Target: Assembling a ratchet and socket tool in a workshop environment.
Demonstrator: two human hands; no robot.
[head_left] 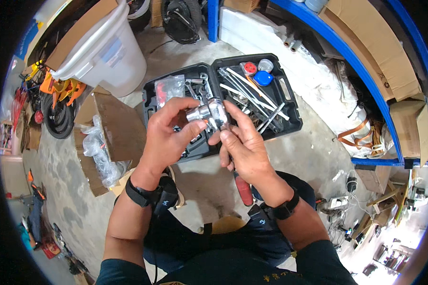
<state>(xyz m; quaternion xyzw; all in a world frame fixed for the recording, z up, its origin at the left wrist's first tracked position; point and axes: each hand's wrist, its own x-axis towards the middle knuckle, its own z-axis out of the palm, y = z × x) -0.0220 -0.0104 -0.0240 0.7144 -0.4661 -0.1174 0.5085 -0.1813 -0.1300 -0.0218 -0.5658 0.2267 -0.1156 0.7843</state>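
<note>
My left hand (169, 133) pinches a shiny metal socket (197, 114) between thumb and fingers. My right hand (242, 142) grips a ratchet tool whose chrome head (218, 113) meets the socket; its red handle (243, 189) sticks out below my wrist. Both hands hover over an open black tool case (290, 118) lying on the concrete floor. The case holds several chrome extension bars (254, 97), red, blue and grey round caps (259, 73), and a small clear plastic bag (169, 88).
A cardboard box with plastic wrap (109, 137) stands to the left, a large white bin (109, 52) behind it. Blue shelving (361, 71) with cardboard boxes curves along the right. Cables and small parts (361, 199) litter the floor at right.
</note>
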